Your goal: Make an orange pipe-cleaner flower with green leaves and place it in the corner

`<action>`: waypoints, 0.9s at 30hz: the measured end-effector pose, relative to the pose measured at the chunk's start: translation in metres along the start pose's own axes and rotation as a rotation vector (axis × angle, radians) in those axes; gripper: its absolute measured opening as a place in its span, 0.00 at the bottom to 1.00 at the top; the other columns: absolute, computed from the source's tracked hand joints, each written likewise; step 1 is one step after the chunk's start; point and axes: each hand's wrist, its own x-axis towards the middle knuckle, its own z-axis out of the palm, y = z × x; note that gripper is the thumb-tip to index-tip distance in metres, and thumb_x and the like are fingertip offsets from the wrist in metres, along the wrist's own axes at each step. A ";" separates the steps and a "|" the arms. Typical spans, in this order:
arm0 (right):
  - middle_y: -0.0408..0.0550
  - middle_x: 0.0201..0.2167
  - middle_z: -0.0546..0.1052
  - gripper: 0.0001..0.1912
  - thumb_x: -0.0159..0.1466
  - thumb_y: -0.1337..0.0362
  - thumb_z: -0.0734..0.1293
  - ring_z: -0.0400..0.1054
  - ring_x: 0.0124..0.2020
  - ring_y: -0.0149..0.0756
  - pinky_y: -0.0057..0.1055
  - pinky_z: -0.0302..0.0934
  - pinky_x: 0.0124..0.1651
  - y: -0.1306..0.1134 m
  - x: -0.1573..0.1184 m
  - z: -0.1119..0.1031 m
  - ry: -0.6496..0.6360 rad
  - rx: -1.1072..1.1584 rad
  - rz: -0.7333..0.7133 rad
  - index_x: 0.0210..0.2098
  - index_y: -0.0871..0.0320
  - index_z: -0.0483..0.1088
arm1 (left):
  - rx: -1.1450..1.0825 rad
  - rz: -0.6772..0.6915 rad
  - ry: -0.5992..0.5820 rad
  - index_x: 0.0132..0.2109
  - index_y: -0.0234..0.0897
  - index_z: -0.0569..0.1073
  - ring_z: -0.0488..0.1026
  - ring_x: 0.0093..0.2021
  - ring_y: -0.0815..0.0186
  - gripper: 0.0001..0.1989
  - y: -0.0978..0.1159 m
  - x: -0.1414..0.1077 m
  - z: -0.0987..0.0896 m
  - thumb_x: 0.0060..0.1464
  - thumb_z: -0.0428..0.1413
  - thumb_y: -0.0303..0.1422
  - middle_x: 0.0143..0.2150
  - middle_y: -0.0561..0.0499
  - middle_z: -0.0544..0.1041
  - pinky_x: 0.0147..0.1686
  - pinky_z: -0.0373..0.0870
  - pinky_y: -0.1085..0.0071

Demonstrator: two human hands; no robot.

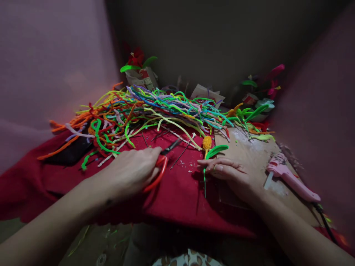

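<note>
My left hand (133,168) is closed around a pair of scissors (172,146) with orange-red handles. The dark blades point away to the upper right, over the red cloth. In my right hand (235,175) a small pipe-cleaner flower (206,142) is held by its stem between the fingers. It has an orange-yellow bud, one green leaf and a thin stem, partly wrapped in green, sticking out below the fingers. A gap of cloth separates the blades from the flower. A thin wire with a pale tip (184,149) lies between the two hands.
A large heap of colourful pipe cleaners (155,107) spreads behind my hands. On the right, a pink glue gun (294,179) rests on a brown board (235,142), its cord trailing forward. Finished-looking flowers (137,59) stand at the back. Red cloth (177,203) covers the table.
</note>
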 end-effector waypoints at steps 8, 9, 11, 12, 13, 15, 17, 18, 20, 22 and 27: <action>0.51 0.48 0.74 0.06 0.57 0.64 0.66 0.74 0.33 0.37 0.37 0.67 0.37 -0.008 -0.002 0.004 -0.025 0.114 0.034 0.31 0.56 0.76 | 0.439 0.159 0.226 0.46 0.31 0.69 0.69 0.42 0.55 0.16 0.009 0.029 0.009 0.57 0.43 0.35 0.42 0.38 0.70 0.38 0.64 0.63; 0.51 0.48 0.74 0.06 0.58 0.64 0.66 0.73 0.32 0.36 0.35 0.67 0.37 -0.008 -0.002 0.003 -0.029 0.078 0.009 0.31 0.56 0.76 | 0.277 0.238 0.184 0.46 0.32 0.69 0.69 0.41 0.58 0.15 0.016 0.028 0.013 0.57 0.45 0.35 0.42 0.42 0.71 0.39 0.64 0.65; 0.49 0.49 0.73 0.07 0.59 0.65 0.65 0.72 0.32 0.33 0.32 0.65 0.35 -0.006 -0.003 0.000 -0.035 -0.026 -0.044 0.32 0.55 0.76 | -0.086 0.288 0.041 0.44 0.34 0.71 0.69 0.38 0.64 0.14 0.030 0.027 0.022 0.55 0.49 0.36 0.40 0.47 0.73 0.37 0.65 0.70; 0.49 0.50 0.72 0.08 0.60 0.65 0.64 0.71 0.31 0.31 0.30 0.65 0.34 -0.006 -0.003 -0.002 -0.035 -0.084 -0.071 0.32 0.55 0.76 | -0.240 0.265 -0.020 0.44 0.35 0.71 0.69 0.35 0.66 0.13 0.037 0.027 0.028 0.55 0.49 0.35 0.39 0.48 0.73 0.34 0.65 0.71; 0.48 0.51 0.71 0.08 0.60 0.65 0.64 0.70 0.30 0.30 0.29 0.64 0.32 -0.005 -0.003 -0.004 -0.035 -0.138 -0.100 0.33 0.55 0.76 | -0.381 0.224 -0.071 0.44 0.35 0.71 0.69 0.32 0.68 0.13 0.042 0.029 0.033 0.54 0.50 0.35 0.36 0.49 0.73 0.31 0.65 0.73; 0.49 0.48 0.74 0.08 0.61 0.65 0.64 0.70 0.32 0.32 0.28 0.63 0.29 -0.004 -0.004 -0.008 -0.042 -0.227 -0.152 0.34 0.54 0.76 | -0.632 0.142 -0.187 0.44 0.32 0.70 0.67 0.26 0.71 0.14 0.048 0.033 0.042 0.53 0.52 0.37 0.30 0.52 0.72 0.24 0.61 0.76; 0.50 0.36 0.77 0.08 0.61 0.65 0.64 0.69 0.41 0.40 0.28 0.63 0.30 -0.006 -0.006 -0.009 -0.063 -0.321 -0.188 0.34 0.54 0.76 | -0.824 0.103 -0.279 0.41 0.31 0.71 0.64 0.23 0.74 0.15 0.051 0.038 0.048 0.50 0.54 0.39 0.27 0.53 0.71 0.20 0.58 0.77; 0.50 0.31 0.77 0.08 0.61 0.65 0.64 0.67 0.46 0.43 0.29 0.64 0.32 -0.007 -0.007 -0.009 -0.074 -0.369 -0.210 0.35 0.54 0.77 | -0.891 0.099 -0.309 0.40 0.31 0.71 0.64 0.22 0.74 0.15 0.051 0.039 0.050 0.50 0.55 0.39 0.27 0.53 0.71 0.20 0.58 0.78; 0.49 0.26 0.76 0.08 0.61 0.66 0.64 0.63 0.53 0.44 0.33 0.64 0.39 -0.011 -0.008 -0.007 -0.085 -0.449 -0.265 0.34 0.54 0.77 | -0.961 0.102 -0.329 0.37 0.32 0.72 0.63 0.21 0.75 0.12 0.053 0.041 0.053 0.49 0.56 0.37 0.26 0.53 0.71 0.19 0.57 0.78; 0.49 0.30 0.77 0.09 0.61 0.67 0.64 0.61 0.55 0.43 0.38 0.61 0.48 -0.014 -0.009 -0.005 -0.078 -0.496 -0.328 0.32 0.54 0.77 | -0.969 0.081 -0.288 0.33 0.32 0.71 0.60 0.18 0.76 0.09 0.056 0.042 0.053 0.48 0.57 0.34 0.23 0.55 0.70 0.18 0.55 0.78; 0.51 0.41 0.75 0.09 0.61 0.65 0.64 0.63 0.53 0.45 0.38 0.62 0.47 -0.013 -0.009 -0.006 -0.045 -0.509 -0.309 0.34 0.54 0.77 | -0.726 0.175 -0.021 0.28 0.32 0.71 0.64 0.25 0.73 0.04 0.062 0.037 0.055 0.49 0.54 0.28 0.24 0.55 0.70 0.27 0.60 0.76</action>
